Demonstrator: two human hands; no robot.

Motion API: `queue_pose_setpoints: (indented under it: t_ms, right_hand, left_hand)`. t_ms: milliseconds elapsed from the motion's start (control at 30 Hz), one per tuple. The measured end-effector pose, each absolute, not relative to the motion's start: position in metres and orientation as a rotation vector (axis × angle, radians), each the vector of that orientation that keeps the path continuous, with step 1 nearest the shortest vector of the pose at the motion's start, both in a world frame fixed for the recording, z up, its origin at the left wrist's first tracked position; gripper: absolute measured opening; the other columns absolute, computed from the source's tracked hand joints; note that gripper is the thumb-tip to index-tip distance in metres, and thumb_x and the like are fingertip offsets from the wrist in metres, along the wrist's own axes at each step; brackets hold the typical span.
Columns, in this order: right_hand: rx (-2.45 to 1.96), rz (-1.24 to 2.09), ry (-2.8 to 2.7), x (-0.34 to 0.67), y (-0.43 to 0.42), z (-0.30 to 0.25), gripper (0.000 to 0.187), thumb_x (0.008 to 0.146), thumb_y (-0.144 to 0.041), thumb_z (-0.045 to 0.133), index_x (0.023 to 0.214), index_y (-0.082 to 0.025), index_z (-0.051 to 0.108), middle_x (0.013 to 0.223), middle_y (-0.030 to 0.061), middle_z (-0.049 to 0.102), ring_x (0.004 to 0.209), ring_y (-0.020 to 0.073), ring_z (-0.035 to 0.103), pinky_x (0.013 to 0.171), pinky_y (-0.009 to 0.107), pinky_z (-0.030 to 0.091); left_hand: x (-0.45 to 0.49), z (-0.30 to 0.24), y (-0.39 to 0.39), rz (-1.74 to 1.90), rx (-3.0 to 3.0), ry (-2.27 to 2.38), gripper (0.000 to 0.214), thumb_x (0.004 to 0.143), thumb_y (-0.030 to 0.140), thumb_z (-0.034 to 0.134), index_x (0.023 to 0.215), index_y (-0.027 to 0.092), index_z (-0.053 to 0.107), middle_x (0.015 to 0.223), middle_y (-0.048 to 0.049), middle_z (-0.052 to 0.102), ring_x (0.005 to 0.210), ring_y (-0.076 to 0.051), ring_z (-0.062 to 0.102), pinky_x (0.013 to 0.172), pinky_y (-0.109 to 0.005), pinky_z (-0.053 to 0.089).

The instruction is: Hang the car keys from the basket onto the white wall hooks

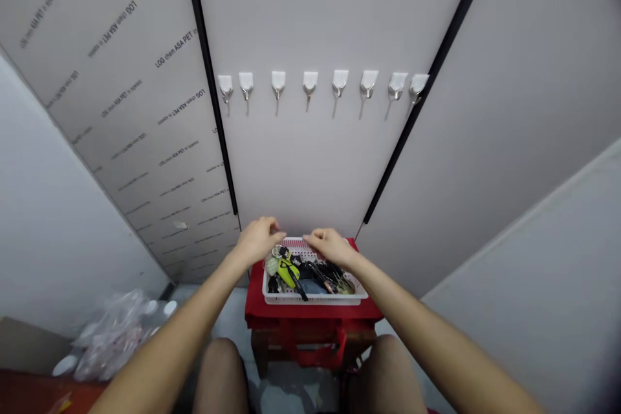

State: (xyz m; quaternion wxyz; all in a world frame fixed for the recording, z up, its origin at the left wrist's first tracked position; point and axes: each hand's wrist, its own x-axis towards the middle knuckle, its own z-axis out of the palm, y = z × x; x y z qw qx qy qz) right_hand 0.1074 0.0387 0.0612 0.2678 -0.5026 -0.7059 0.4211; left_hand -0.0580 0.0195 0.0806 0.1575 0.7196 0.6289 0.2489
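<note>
Currently, the left hand [259, 239] and right hand [330, 247] sit above the rear edge of the white plastic basket [314, 299], fingers [275, 226] curled loosely together; any pinch cannot be confirmed. The basket, holding a yellow-green tag [287, 273], rests on red cloth [256, 297].

Looks like a cramped storage nook or entry corner in a home, not a lab or shop. Pale grey wall panels [301, 162] with black trim strips [208, 77] box in the space, 1 side panel [121, 103] printed all over with "ASA PET" lettering. 8 white adhesive hooks [310, 83] run in a row on the back panel. Low wooden stool [261, 349] under a red cloth [255, 297] holds a white plastic basket [314, 299] of small personal odds and ends. Clear plastic bag [111, 336] sits on the pale floor [233, 317].
</note>
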Motion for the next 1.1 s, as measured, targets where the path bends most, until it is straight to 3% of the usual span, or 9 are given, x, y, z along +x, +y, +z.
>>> queue_pose_setpoints:
  t_ms: [133,267,433,633,767,967,1100]
  right_hand:
    - [-1.466,0.839,-2.144,0.103,0.041,0.027,0.013,0.061,-0.026,0.046,0.06,-0.015,0.053,0.054,-0.0009,0.053,0.05,0.0085,0.046,0.049,0.019,0.033]
    - [-1.532,0.675,-2.224,0.098,0.043,0.011,0.027,0.06,-0.024,0.047,0.084,-0.016,0.056,0.08,0.0045,0.059,0.071,0.0138,0.052,0.063,0.021,0.036]
    - [-1.559,0.531,-2.349,0.091,0.042,0.007,0.03,0.062,-0.021,0.042,0.089,-0.017,0.055,0.088,0.0066,0.058,0.08,0.016,0.051,0.069,0.023,0.034]
    - [-1.478,0.522,-2.491,0.09,0.041,0.011,0.019,0.062,-0.016,0.038,0.065,-0.015,0.057,0.071,0.0065,0.059,0.066,0.0142,0.05,0.058,0.022,0.032]
    - [-1.441,0.656,-2.354,0.096,0.044,0.028,0.016,0.063,-0.016,0.036,0.065,-0.015,0.052,0.057,0.0013,0.052,0.051,0.009,0.043,0.048,0.019,0.028]
    - [-1.318,0.723,-2.338,0.097,0.043,0.068,0.012,0.061,-0.017,0.038,0.061,-0.015,0.05,0.049,-0.0026,0.044,0.046,0.0068,0.036,0.045,0.018,0.026]
    - [-1.263,0.68,-2.389,0.091,0.043,0.085,0.013,0.061,-0.017,0.039,0.061,-0.014,0.052,0.052,-0.0013,0.048,0.048,0.008,0.039,0.048,0.02,0.029]
  left_hand:
    - [-0.061,0.052,0.014,0.393,2.202,1.891,0.029,0.058,0.031,0.049,0.085,0.021,0.051,0.083,-0.0042,0.053,0.079,-0.017,0.047,0.062,-0.024,0.033]
    - [-0.059,0.034,0.015,0.376,2.156,1.937,0.029,0.062,0.026,0.045,0.09,0.02,0.049,0.088,-0.005,0.051,0.08,-0.017,0.047,0.065,-0.024,0.034]
    - [-0.06,0.027,0.019,0.546,2.065,1.905,0.019,0.062,0.021,0.045,0.079,0.017,0.053,0.078,-0.0035,0.051,0.072,-0.013,0.047,0.065,-0.022,0.034]
    - [-0.062,0.027,0.016,0.679,2.048,1.843,0.013,0.064,0.017,0.043,0.07,0.016,0.054,0.071,-0.0031,0.05,0.067,-0.013,0.046,0.064,-0.023,0.034]
    - [-0.062,0.03,0.014,0.73,2.037,1.81,0.017,0.065,0.018,0.041,0.076,0.016,0.054,0.078,-0.0044,0.052,0.072,-0.014,0.046,0.067,-0.025,0.034]
    - [-0.051,0.041,0.012,0.955,2.174,1.498,0.045,0.064,0.024,0.045,0.107,0.016,0.038,0.107,-0.007,0.044,0.098,-0.017,0.036,0.083,-0.029,0.028]
    - [-0.044,0.048,0.012,0.978,2.195,1.311,0.032,0.067,0.025,0.042,0.098,0.019,0.046,0.097,-0.0049,0.051,0.089,-0.016,0.042,0.078,-0.028,0.031]
